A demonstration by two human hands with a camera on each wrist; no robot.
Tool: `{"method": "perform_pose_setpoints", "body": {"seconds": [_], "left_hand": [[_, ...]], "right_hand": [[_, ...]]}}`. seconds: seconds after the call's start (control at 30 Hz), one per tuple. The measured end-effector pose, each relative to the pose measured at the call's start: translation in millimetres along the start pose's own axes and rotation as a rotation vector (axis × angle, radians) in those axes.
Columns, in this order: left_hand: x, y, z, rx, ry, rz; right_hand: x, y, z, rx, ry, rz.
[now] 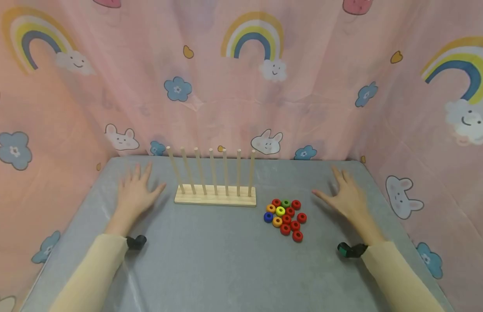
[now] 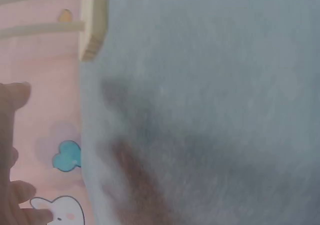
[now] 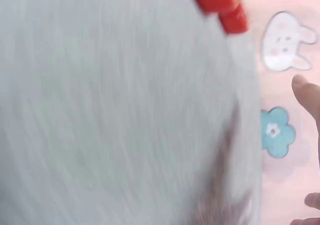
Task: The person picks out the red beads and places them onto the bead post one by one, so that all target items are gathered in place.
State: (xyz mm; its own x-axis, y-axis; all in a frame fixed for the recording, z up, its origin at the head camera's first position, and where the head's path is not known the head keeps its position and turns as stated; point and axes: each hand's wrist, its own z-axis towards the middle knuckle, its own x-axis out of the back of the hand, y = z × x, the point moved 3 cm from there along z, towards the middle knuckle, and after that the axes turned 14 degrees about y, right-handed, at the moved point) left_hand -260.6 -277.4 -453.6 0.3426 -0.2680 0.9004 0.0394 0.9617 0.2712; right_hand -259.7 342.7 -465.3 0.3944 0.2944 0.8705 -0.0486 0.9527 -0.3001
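Observation:
My left hand point(image 1: 135, 193), fingers spread, hovers left of a wooden peg rack point(image 1: 215, 200) and holds nothing. The rack has a flat pale base with several upright round pegs, all bare. My right hand point(image 1: 347, 200) is also spread with nothing in it, to the right of a cluster of small rings. Most rings are red point(image 1: 297, 236); the others are a blue ring point(image 1: 268, 217), a yellow ring point(image 1: 280, 211), a green ring point(image 1: 286, 203) and two orange rings point(image 1: 277, 222). In the left wrist view, the rack's end point(image 2: 94, 35) shows beyond the thumb.
A grey cloth-covered table point(image 1: 210, 260) lies under everything. Pink printed curtains point(image 1: 225, 112) close it in at the back and both sides. Each wrist carries a small black camera, the left camera point(image 1: 137, 242) and the right camera point(image 1: 351, 250).

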Motion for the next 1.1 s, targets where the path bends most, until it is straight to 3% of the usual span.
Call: {"method": "perform_pose_setpoints", "body": {"seconds": [0.23,0.4,0.53,0.63,0.73,0.97,1.1], "left_hand": [[-0.5,14.6,-19.9,0.092,0.033,-0.224],[-4.1,29.1,-31.7,0.165,0.050,-0.355],[-7.7,39.5,-36.7,0.262,0.014,-0.412],[-11.9,47.7,-37.8,0.329,-0.010,-0.470],[-17.3,54.5,-36.4,0.356,0.006,-0.526],[-31.5,63.1,-35.5,0.321,0.073,-0.580],[-40.9,59.5,-42.7,0.343,0.089,-0.594]], "right_hand": [[4.4,-12.2,-25.1,-0.174,0.034,0.283],[1.1,-26.4,-41.3,-0.265,0.050,0.389],[-4.9,-38.4,-52.0,-0.299,0.035,0.451],[-9.8,-43.7,-56.9,-0.281,0.012,0.455],[-15.1,-44.8,-60.1,-0.238,-0.012,0.470],[-27.6,-39.3,-73.4,-0.134,-0.006,0.621],[-30.7,-36.6,-78.6,-0.108,-0.028,0.701]]}}
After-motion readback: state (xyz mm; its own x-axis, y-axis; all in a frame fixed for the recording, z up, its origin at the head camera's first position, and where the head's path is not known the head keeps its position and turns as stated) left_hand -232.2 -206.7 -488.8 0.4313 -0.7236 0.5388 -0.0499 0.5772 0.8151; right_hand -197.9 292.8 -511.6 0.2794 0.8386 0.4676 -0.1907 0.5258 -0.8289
